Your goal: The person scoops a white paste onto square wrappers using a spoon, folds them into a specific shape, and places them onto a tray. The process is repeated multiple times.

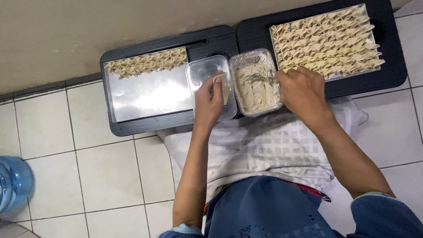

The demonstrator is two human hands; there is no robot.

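Here we see the left hand (209,100) pinching a thin dough wrapper (223,86) flat over the clear empty tub (203,72), ready for filling. At three o'clock, the right hand (303,90) grips a fork (261,78) sunk in the tub of pale filling (255,83). Folded dumplings (326,39) fill the tray (362,10) at one o'clock.

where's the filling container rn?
In the head view, the clear filling container sits at centre top, between the two black trays, right beside the clear wrapper tub. The right hand works a fork in it.
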